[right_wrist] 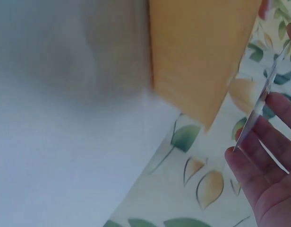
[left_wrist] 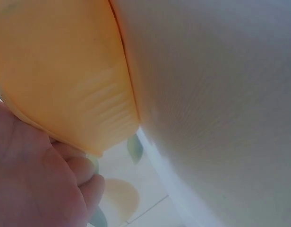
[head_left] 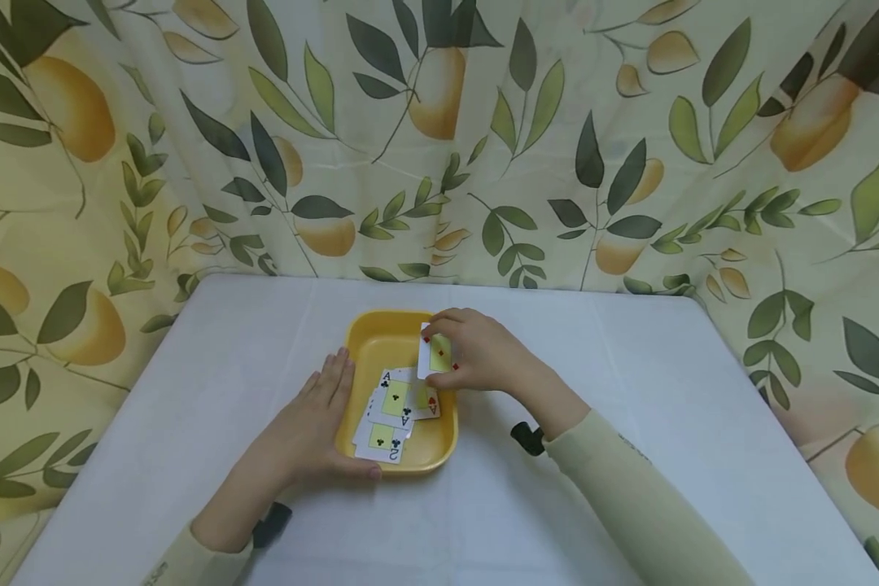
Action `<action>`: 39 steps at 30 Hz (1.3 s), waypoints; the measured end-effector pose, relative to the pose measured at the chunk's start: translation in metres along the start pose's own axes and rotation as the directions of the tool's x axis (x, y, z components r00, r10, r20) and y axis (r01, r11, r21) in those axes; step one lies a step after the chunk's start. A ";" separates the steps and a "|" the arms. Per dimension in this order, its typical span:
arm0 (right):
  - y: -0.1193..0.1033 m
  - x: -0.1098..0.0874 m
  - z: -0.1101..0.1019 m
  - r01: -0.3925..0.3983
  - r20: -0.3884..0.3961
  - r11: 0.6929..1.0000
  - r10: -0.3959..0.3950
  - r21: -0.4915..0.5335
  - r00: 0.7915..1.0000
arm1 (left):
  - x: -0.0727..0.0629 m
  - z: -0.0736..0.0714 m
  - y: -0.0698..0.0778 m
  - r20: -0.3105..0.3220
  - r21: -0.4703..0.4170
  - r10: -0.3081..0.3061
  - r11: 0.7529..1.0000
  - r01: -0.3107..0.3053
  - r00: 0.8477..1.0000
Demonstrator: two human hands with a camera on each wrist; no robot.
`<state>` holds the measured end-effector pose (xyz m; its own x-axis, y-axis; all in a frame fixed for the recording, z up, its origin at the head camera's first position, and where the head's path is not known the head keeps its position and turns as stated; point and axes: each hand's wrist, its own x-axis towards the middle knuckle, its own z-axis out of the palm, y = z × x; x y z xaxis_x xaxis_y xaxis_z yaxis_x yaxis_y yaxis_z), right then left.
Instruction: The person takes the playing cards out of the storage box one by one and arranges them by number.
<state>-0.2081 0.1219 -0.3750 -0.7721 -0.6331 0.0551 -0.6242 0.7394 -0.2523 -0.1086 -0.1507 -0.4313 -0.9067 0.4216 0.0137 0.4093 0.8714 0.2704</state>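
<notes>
Over the far right part of the yellow tray point(head_left: 432, 448), my right hand point(head_left: 476, 350) pinches a playing card point(head_left: 439, 355) with red diamonds between thumb and fingers. That card point(right_wrist: 255, 111) shows edge-on in the right wrist view, above the level of the tray's rim. My left hand point(head_left: 315, 419) lies along the tray's left side with straight fingers, its thumb at the near edge. Inside the tray lie several overlapping cards, among them an ace of clubs point(head_left: 395, 399), a two of clubs point(head_left: 379, 443) and a red ace point(head_left: 431, 404), partly covered.
The tray stands on a table with a white cloth point(head_left: 593, 366). Behind the table's far edge hangs a curtain point(head_left: 483, 203) patterned with leaves and fruit. Dark wrist-camera mounts show at the left wrist point(head_left: 272, 525) and the right wrist point(head_left: 527, 438).
</notes>
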 end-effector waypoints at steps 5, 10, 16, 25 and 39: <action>0.017 -0.002 -0.007 -0.011 -0.029 1.000 0.011 -0.018 1.000 | 0.000 0.000 0.000 0.008 0.004 -0.002 1.000 0.002 1.000; 0.032 -0.003 -0.011 -0.002 -0.041 1.000 0.001 -0.031 0.999 | 0.000 0.002 0.001 0.011 -0.011 -0.019 1.000 0.019 1.000; 0.050 -0.002 -0.011 -0.018 -0.045 1.000 0.017 -0.006 0.999 | 0.000 0.004 0.000 0.009 -0.016 -0.022 1.000 0.022 1.000; 0.070 0.002 -0.007 -0.094 -0.017 0.995 0.094 0.020 0.995 | 0.002 0.005 -0.001 0.023 -0.001 -0.030 1.000 0.030 0.999; 0.098 0.019 0.025 -0.172 0.094 0.983 0.166 0.057 0.982 | 0.000 0.004 0.001 0.013 0.005 -0.026 1.000 0.026 1.000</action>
<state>-0.2805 0.1769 -0.4227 -0.8504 -0.5202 -0.0791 -0.4744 0.8230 -0.3125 -0.1082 -0.1492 -0.4348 -0.9157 0.4018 -0.0060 0.3859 0.8834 0.2659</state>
